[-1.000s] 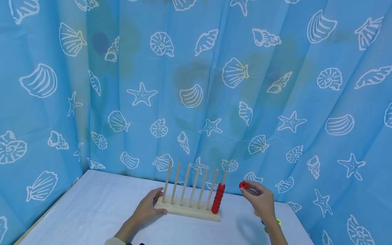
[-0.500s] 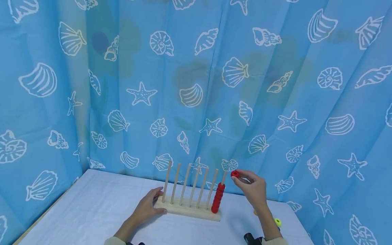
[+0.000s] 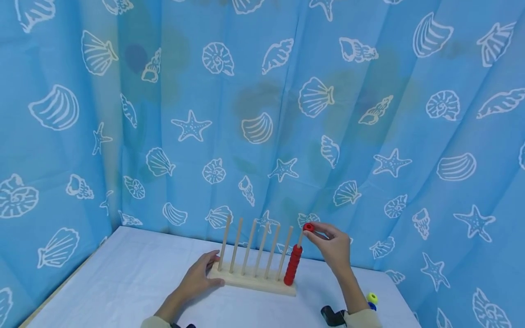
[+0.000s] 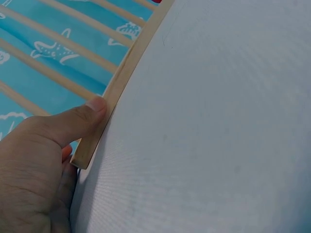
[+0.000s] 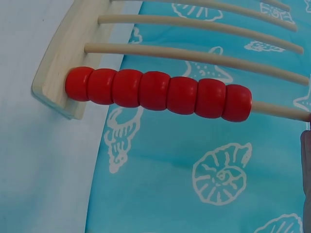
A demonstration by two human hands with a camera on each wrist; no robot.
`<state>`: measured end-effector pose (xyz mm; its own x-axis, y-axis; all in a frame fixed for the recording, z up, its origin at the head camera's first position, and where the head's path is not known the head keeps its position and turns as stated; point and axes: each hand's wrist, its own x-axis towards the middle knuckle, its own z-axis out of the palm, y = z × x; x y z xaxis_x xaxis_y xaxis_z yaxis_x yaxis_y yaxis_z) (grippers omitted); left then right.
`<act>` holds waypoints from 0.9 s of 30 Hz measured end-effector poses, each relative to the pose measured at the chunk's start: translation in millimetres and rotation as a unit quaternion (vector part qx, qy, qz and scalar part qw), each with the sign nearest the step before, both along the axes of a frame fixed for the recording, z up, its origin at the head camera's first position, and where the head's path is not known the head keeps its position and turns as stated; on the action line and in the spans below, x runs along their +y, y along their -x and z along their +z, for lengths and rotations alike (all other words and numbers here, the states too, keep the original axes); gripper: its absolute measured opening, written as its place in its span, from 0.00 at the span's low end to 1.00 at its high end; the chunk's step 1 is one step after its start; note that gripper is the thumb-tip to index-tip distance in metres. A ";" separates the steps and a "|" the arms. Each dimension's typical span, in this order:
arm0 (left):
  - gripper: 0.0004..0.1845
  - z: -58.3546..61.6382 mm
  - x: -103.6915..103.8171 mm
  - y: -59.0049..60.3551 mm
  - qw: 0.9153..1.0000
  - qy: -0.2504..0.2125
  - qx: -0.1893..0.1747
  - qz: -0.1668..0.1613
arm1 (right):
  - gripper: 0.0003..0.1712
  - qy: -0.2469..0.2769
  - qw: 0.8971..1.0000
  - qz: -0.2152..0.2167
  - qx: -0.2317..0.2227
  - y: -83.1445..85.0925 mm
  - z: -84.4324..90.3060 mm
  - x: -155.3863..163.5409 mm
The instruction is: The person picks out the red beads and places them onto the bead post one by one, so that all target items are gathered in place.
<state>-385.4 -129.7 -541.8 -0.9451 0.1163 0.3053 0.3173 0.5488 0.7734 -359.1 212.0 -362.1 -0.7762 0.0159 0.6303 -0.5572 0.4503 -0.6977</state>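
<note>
A table under a pale bluish-white cloth (image 3: 135, 282) stood in a corner hung with a blue curtain printed with white shells and starfish (image 3: 262, 114).

Your left hand (image 3: 198, 279) rested against the left end of the light wooden peg rack (image 3: 250, 281), thumb pressed flat along the base's edge in the left wrist view and fingers lying loosely beside it, gripping nothing.

The rack's long pale base carried seven thin upright wooden pegs (image 3: 261, 248) in a single row, six of them bare.

The rightmost peg bore a stack of glossy red round beads (image 3: 293, 264), seven by the right wrist view's count, seated against the base with the peg's upper part still showing above them.

Your right hand (image 3: 334, 248) pinched one more small red bead (image 3: 308, 227) between thumb and fingertips, holding it at the tip of that rightmost peg; whether the bead touched the peg could not be told.

At the table's right edge, near your right forearm, lay a small yellow ring bead (image 3: 371, 298) with a blue bead (image 3: 372, 306) touching it.
</note>
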 end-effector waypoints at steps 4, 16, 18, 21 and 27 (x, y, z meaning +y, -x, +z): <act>0.52 1.9 0.0 1.0 1.000 -0.001 -0.001 0.005 | 0.17 0.003 1.000 -0.003 0.009 0.9 2.6 -4.5; 0.51 -1.7 -0.7 2.1 1.000 -0.007 0.005 -0.001 | 0.19 0.024 0.999 0.031 0.012 7.9 -2.8 -5.6; 0.51 -0.7 -0.2 1.9 1.000 -0.001 0.007 0.004 | 0.19 0.028 0.999 0.040 0.004 9.2 -4.4 -6.0; 0.51 0.3 0.3 1.7 1.000 0.009 0.009 0.010 | 0.19 0.023 0.999 0.039 0.002 9.6 -6.7 -6.3; 0.51 2.0 1.3 0.7 1.000 0.014 0.003 0.016 | 0.18 0.018 1.000 0.020 0.000 8.6 -10.3 -7.3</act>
